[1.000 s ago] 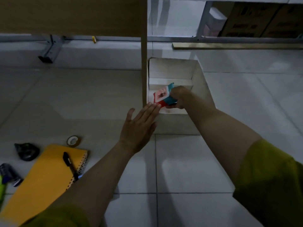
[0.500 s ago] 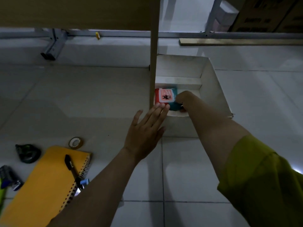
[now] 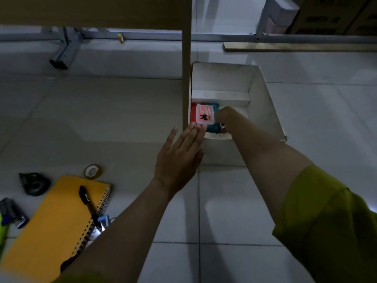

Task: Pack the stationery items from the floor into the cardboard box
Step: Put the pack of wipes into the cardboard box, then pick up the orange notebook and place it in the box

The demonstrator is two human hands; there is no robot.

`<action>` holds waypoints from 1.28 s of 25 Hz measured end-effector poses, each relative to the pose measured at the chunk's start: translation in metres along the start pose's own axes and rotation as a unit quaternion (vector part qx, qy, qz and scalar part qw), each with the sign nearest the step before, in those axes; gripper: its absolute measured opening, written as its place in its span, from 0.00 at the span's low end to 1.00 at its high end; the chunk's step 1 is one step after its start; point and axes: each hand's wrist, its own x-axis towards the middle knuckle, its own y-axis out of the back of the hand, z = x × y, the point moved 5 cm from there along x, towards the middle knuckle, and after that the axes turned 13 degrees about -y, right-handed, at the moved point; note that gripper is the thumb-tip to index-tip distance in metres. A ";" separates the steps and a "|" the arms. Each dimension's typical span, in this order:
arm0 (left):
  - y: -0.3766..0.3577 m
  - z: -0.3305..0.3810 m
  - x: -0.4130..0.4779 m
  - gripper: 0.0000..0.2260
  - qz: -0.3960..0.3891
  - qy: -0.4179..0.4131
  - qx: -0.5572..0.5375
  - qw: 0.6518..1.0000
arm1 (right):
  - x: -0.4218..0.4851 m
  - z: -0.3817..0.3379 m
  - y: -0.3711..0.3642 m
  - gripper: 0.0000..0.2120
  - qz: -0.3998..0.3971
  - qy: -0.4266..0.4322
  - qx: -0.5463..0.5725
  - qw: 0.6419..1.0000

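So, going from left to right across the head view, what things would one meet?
Black tape dispenser → small roll of clear tape → left hand → red and teal packet → right hand → right wall of the white cardboard box.

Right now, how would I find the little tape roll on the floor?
Look lower left for the yellow notebook on the floor. Just beyond its far edge lies the tape roll, a small pale ring, unlike the dark dispenser beside it.
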 end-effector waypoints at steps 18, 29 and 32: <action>0.048 -0.041 -0.085 0.31 -0.075 0.096 -0.155 0.980 | -0.143 0.026 0.047 0.05 0.128 0.197 0.387 0.892; 0.047 -0.060 -0.210 0.27 -0.097 0.296 -0.201 0.929 | -0.196 0.082 -0.119 0.12 -0.020 0.377 0.120 0.918; 0.045 -0.065 -0.239 0.25 -0.103 0.333 -0.188 0.918 | -0.200 0.099 -0.159 0.13 -0.083 0.391 0.040 0.916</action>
